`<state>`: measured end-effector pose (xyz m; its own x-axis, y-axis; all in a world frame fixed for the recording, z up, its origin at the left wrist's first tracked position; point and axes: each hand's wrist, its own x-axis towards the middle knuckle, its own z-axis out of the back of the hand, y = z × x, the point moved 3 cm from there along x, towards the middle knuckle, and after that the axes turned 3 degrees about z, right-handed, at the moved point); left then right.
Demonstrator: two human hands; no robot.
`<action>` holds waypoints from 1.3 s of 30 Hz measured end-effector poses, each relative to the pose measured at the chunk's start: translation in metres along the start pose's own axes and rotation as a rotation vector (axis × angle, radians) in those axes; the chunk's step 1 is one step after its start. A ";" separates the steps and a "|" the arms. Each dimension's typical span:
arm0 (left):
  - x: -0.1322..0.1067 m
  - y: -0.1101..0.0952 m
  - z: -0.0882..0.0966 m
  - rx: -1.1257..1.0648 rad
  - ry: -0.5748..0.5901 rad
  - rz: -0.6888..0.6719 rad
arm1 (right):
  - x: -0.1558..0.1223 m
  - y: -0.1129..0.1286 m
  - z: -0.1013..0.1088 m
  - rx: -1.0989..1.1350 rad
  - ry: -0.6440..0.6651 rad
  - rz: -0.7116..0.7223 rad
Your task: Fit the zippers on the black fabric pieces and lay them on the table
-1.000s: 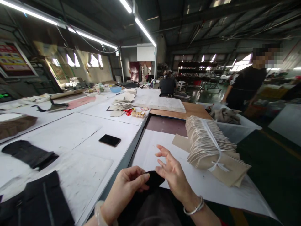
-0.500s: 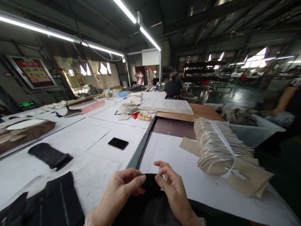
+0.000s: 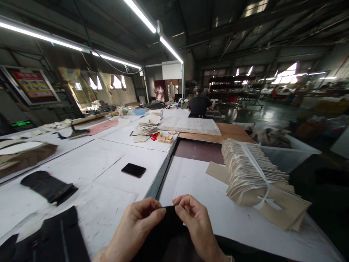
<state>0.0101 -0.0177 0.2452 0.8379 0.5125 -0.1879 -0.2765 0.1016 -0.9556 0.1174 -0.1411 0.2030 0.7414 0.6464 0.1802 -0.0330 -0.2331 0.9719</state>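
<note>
A piece of black fabric [image 3: 170, 233] lies at the bottom middle, over the near edge of the white table [image 3: 196, 182]. My left hand [image 3: 136, 229] pinches its top edge on the left side. My right hand [image 3: 195, 222] pinches the same edge just to the right, thumb and fingers pressed together. The two hands almost touch. To the right of them lies a tied bundle of beige cut pieces [image 3: 256, 174], bound with a white strip.
A black phone [image 3: 133, 170] lies on the left table. Black fabric pieces [image 3: 47, 185] and a larger dark piece [image 3: 51, 240] are at the left. A grey bin [image 3: 286, 149] stands at the right. A person [image 3: 200, 105] sits far back by paper stacks [image 3: 147, 127].
My right hand went from open with spread fingers to pinching the fabric's top edge. Both hands drew closer together and lower in view. A person standing at the right has gone out of view.
</note>
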 end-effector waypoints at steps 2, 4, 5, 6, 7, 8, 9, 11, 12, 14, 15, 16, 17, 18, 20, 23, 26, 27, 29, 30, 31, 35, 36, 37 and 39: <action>0.000 -0.004 0.000 0.029 -0.008 -0.022 | 0.000 0.000 -0.001 -0.006 -0.011 -0.003; 0.000 -0.006 0.000 0.057 -0.007 -0.033 | 0.000 0.001 -0.002 -0.015 -0.016 -0.004; 0.000 -0.006 0.000 0.071 -0.004 -0.035 | 0.000 0.001 -0.002 -0.018 -0.018 -0.004; 0.001 -0.006 0.000 0.087 -0.001 -0.041 | -0.001 0.001 -0.002 -0.021 -0.021 -0.004; 0.001 -0.006 0.001 0.105 0.001 -0.051 | -0.001 0.001 -0.002 -0.024 -0.026 -0.004; 0.002 -0.005 0.002 0.124 0.005 -0.064 | -0.001 0.002 -0.002 -0.026 -0.033 -0.003; 0.002 -0.005 0.003 0.145 0.015 -0.076 | -0.001 0.002 -0.001 -0.028 -0.042 -0.001; 0.004 -0.005 0.007 0.199 0.049 -0.096 | -0.001 0.000 -0.002 -0.028 -0.054 0.000; 0.005 -0.006 0.008 0.238 0.069 -0.102 | -0.001 -0.001 -0.002 -0.024 -0.056 0.002; 0.007 -0.011 0.011 0.354 0.111 -0.117 | 0.000 -0.003 -0.005 -0.001 -0.058 0.016; 0.008 -0.015 0.012 0.431 0.129 -0.130 | 0.000 -0.005 -0.007 0.019 -0.060 0.026; 0.009 -0.019 0.013 0.510 0.147 -0.145 | -0.001 -0.006 -0.009 0.049 -0.061 0.032; 0.010 -0.024 0.013 0.583 0.160 -0.163 | -0.001 -0.007 -0.012 0.101 -0.056 0.030; 0.010 -0.029 0.013 0.644 0.167 -0.185 | -0.002 -0.008 -0.015 0.180 -0.041 0.013; 0.010 -0.040 0.015 0.726 0.156 -0.230 | -0.005 -0.007 -0.021 0.404 0.023 -0.046; 0.009 -0.057 0.023 0.796 0.136 -0.276 | -0.007 -0.001 -0.029 0.729 0.120 -0.107; 0.006 -0.071 0.034 0.811 0.137 -0.284 | -0.006 0.003 -0.033 0.855 0.152 -0.118; 0.006 -0.076 0.038 0.804 0.132 -0.289 | -0.005 0.003 -0.035 0.857 0.171 -0.119; 0.004 -0.085 0.046 0.775 0.105 -0.322 | -0.004 -0.001 -0.042 0.817 0.234 -0.100; 0.004 -0.089 0.050 0.750 0.092 -0.343 | -0.003 -0.003 -0.047 0.777 0.267 -0.079; 0.003 -0.093 0.053 0.718 0.079 -0.365 | -0.003 -0.007 -0.051 0.721 0.300 -0.059; 0.001 -0.105 0.063 0.590 0.066 -0.437 | 0.002 -0.020 -0.058 0.389 0.300 -0.036; 0.000 -0.105 0.066 0.581 0.059 -0.454 | 0.004 -0.021 -0.055 0.307 0.266 -0.032; -0.001 -0.104 0.069 0.580 0.045 -0.464 | 0.006 -0.021 -0.050 0.230 0.230 -0.024; -0.003 -0.095 0.075 0.579 0.014 -0.434 | 0.009 -0.019 -0.038 0.085 0.195 -0.008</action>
<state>-0.0014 0.0354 0.3531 0.9337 0.3125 0.1745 -0.1188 0.7306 -0.6724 0.0990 -0.1030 0.1924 0.5970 0.7752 0.2064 0.0355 -0.2825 0.9586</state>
